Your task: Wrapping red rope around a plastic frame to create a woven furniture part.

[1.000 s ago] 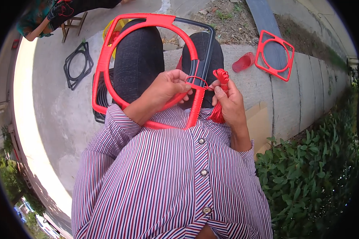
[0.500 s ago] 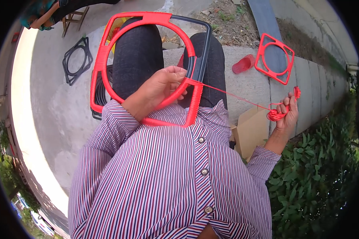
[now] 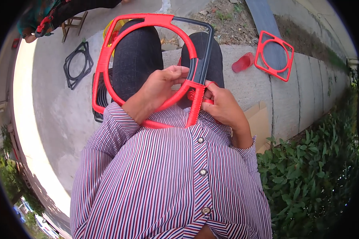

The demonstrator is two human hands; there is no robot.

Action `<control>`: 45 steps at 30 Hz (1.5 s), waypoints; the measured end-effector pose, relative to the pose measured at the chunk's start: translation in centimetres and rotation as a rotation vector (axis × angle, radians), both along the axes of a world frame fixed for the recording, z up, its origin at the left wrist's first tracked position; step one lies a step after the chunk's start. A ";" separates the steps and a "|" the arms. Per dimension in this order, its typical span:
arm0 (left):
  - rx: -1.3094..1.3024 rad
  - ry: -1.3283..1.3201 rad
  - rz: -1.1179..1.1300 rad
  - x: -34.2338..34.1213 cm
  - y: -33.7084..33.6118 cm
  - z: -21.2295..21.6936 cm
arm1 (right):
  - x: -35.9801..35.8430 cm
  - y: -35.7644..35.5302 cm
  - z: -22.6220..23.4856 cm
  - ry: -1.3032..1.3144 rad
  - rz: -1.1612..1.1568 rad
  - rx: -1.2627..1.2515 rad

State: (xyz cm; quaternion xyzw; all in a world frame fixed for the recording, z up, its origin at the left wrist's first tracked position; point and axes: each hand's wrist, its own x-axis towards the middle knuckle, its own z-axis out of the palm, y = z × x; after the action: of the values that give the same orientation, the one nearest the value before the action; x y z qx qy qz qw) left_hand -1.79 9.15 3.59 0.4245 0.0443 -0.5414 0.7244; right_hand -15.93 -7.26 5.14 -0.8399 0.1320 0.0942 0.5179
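A square plastic frame with a round inner ring (image 3: 158, 18) rests across my thighs. Red cord is wound tightly over most of it, while its far right corner (image 3: 207, 44) shows bare black. My left hand (image 3: 157, 85) reaches through the ring, with thumb and fingers closed on the ring's right side beside the bare stretch. Close against the wrapped right bar is my right hand (image 3: 225, 105), its fingers bent round the red cord. A loose bundle of that cord (image 3: 191, 94) shows in the gap between ring and bar. The frame partly hides my right fingertips.
Another red frame (image 3: 261, 63) lies at the right, near a red slipper (image 3: 243, 62). Black frames (image 3: 68, 65) lie on the concrete at left. A cardboard box (image 3: 257, 119) sits by my right forearm, above green shrubs (image 3: 307, 171). Another person (image 3: 48, 24) is at the upper left.
My right hand has come in from the far right to the frame's right bar, bringing the cord bundle. The stretched cord has gone slack. My left hand stays at the ring.
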 end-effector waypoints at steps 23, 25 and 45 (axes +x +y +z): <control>-0.032 -0.247 0.060 0.3 0.6 -1.3 | -1.1 -7.0 2.7 -0.036 0.132 0.042; 0.044 -0.248 0.041 0.3 0.2 -1.1 | -2.7 -8.7 1.9 0.022 0.027 0.138; 0.106 0.030 -0.096 -0.5 -1.3 1.4 | -0.4 -2.6 -3.4 -0.069 -0.340 0.536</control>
State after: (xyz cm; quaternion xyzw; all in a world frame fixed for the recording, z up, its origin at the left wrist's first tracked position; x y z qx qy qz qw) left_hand -2.27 7.87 4.99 0.4557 0.0632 -0.5785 0.6735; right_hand -16.34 -9.87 1.70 -0.6421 0.2234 0.0091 0.7333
